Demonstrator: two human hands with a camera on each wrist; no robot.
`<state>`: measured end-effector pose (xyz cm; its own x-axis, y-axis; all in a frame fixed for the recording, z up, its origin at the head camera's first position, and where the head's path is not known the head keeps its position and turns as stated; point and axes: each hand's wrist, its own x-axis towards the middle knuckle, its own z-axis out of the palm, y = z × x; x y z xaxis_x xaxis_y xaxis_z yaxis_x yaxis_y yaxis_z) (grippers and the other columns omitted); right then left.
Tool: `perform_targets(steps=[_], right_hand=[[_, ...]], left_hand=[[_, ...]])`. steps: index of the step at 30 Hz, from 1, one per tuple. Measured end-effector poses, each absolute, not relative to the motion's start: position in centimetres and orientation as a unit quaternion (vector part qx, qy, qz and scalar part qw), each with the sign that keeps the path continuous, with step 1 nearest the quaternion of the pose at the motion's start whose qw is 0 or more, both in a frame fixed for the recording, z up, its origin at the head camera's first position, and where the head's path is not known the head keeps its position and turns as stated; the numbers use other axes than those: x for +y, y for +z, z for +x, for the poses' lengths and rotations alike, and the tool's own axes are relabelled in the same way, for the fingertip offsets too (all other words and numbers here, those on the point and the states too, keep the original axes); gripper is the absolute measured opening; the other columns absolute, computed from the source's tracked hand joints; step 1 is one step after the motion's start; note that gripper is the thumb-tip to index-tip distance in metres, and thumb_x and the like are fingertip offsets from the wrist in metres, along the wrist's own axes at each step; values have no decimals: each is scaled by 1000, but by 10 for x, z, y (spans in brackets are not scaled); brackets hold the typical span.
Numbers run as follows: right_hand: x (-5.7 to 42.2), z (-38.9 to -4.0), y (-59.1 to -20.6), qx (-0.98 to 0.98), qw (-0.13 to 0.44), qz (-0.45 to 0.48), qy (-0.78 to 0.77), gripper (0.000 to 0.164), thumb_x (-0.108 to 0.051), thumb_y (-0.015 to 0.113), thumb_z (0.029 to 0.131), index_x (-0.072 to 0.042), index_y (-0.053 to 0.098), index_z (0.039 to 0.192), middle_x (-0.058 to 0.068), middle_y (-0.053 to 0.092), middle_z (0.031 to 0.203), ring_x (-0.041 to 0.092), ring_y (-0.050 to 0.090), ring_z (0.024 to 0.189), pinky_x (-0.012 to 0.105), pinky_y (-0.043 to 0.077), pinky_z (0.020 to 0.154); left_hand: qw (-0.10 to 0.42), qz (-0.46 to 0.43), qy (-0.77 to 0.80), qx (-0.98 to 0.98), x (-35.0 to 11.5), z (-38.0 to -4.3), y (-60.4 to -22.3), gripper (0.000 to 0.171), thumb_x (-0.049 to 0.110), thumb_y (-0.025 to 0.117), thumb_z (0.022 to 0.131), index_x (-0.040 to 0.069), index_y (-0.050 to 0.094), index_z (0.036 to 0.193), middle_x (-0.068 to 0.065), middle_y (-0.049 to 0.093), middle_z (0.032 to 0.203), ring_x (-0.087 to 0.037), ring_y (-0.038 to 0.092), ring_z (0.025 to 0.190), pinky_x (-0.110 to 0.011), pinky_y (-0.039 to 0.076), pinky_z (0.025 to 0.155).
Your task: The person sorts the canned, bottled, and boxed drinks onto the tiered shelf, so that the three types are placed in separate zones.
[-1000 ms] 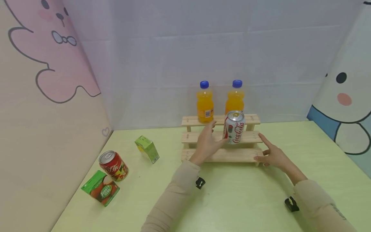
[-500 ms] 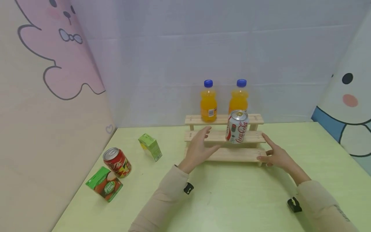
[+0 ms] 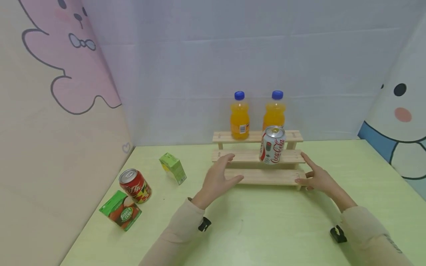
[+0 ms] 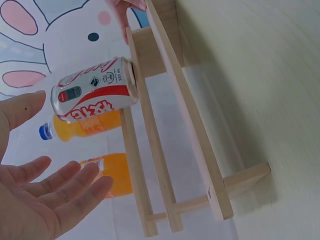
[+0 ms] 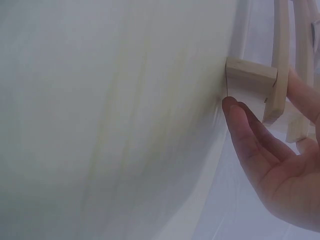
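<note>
A three-step wooden rack [image 3: 266, 176] stands at the back of the green table. A white Coca-Cola can [image 3: 272, 145] [image 4: 95, 95] sits on its middle step, and two orange juice bottles [image 3: 239, 116] [image 3: 274, 112] stand on the top step. My left hand [image 3: 217, 177] [image 4: 45, 200] hovers open at the rack's left front, holding nothing, a little apart from the can. My right hand [image 3: 314, 177] [image 5: 265, 145] rests with straight fingers against the rack's right end.
A red can [image 3: 134, 186] and a green juice carton [image 3: 120, 210] lie at the front left. A smaller green carton [image 3: 173, 168] stands further back. Printed walls close in the table on the left, back and right.
My left hand has let go of the white can and drawn back to the left and toward me. The can stays on the middle step. The right hand has barely moved.
</note>
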<state>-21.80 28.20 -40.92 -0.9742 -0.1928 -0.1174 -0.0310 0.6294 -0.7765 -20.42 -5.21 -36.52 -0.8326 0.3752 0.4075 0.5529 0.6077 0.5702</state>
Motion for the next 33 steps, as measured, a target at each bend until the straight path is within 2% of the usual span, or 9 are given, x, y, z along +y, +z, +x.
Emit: perform_targets(steps=[9, 15, 20, 27, 33], right_hand=[[283, -218, -410, 895, 96, -63, -431, 102, -23, 69, 81, -17, -9, 145, 43, 48, 109, 23, 61, 70, 34, 51, 59], [284, -218, -410, 897, 94, -65, -428, 102, -23, 69, 81, -16, -10, 145, 42, 48, 109, 23, 60, 69, 35, 51, 59], [284, -218, -410, 897, 93, -65, -427, 102, -23, 69, 81, -16, -10, 145, 43, 48, 109, 23, 61, 68, 35, 51, 59], [285, -219, -412, 896, 95, -62, -429, 102, -23, 69, 81, -17, -10, 145, 44, 47, 110, 23, 61, 70, 35, 52, 59], [284, -219, -413, 897, 95, -63, -427, 102, -22, 69, 81, -16, -10, 145, 44, 47, 110, 23, 61, 71, 35, 52, 59]], left_hand=[[148, -252, -360, -886, -76, -196, -370, 63, 22, 73, 78, 1, 43, 129, -16, 55, 117, -30, 54, 105, -42, 47, 82], [173, -236, -359, -886, -94, -192, -370, 62, 20, 73, 77, 0, 44, 128, -14, 53, 121, -27, 55, 104, -38, 50, 77], [179, -217, -369, -886, -107, -190, -374, 61, 19, 74, 76, -1, 46, 127, -15, 53, 122, -29, 55, 103, -40, 50, 77], [156, -183, -364, -900, -123, -183, -378, 62, 20, 74, 77, 0, 45, 128, -14, 51, 125, -28, 53, 106, -41, 49, 80], [171, -168, -348, -906, -138, -180, -381, 63, 18, 75, 76, 0, 44, 128, -15, 53, 124, -29, 55, 105, -42, 49, 80]])
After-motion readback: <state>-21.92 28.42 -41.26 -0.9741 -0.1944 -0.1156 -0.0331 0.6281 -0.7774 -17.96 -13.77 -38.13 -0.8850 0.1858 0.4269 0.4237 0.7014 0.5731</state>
